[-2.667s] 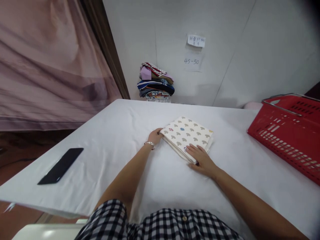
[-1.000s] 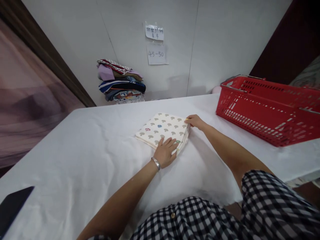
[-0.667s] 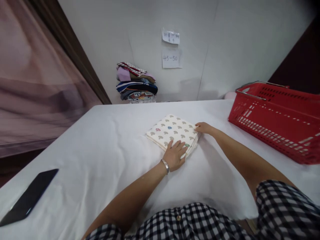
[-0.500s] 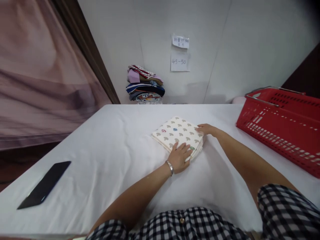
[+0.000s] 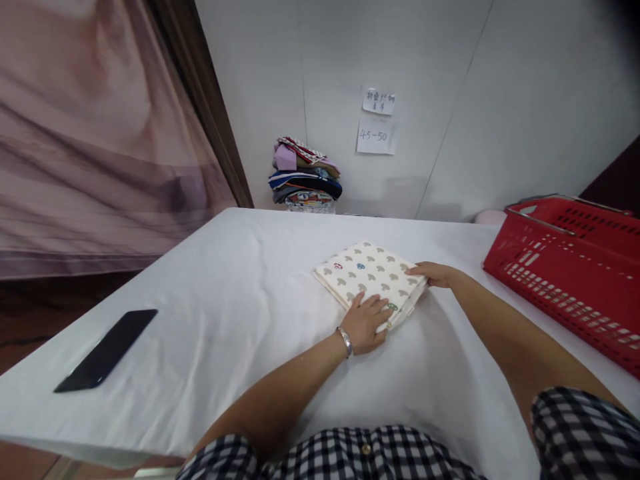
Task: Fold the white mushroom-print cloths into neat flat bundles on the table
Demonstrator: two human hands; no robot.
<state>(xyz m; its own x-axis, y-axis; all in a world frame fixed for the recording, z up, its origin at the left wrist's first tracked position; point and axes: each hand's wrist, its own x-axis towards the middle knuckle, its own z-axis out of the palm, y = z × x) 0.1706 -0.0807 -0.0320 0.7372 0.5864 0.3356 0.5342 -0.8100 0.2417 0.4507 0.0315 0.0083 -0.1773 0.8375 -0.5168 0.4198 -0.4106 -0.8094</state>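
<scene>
1. Folded cloth (image 5: 367,270): it lay flat on the white-covered table (image 5: 215,287), in front of you, between the black slab (image 5: 107,350) and the red basket (image 5: 575,283), touching neither. Its cream face carried grey mushroom shapes, with single red, blue and green ones among them. One corner pointed toward you; layered edges showed along the near sides.
2. Left hand (image 5: 366,325): you laid it palm down at the near corner, fingers extended and slightly apart on the upper face. A silver bracelet (image 5: 345,341) circled that wrist.
3. Right hand (image 5: 435,273): you placed it at the right corner, a fingertip on top. Whether the fingers closed on the layers could not be told; the underside was hidden.
4. Left side: the black slab lay flat, well apart from both hands. A pink curtain (image 5: 90,133) hung beyond.
5. Right side: the basket stood on the table, its metal handle folded down.
6. Far side: a stack of folded fabrics (image 5: 306,175) rose behind the table edge. Two paper notes (image 5: 376,137) were fixed to the wall (image 5: 325,60); the lower read "45-50".
</scene>
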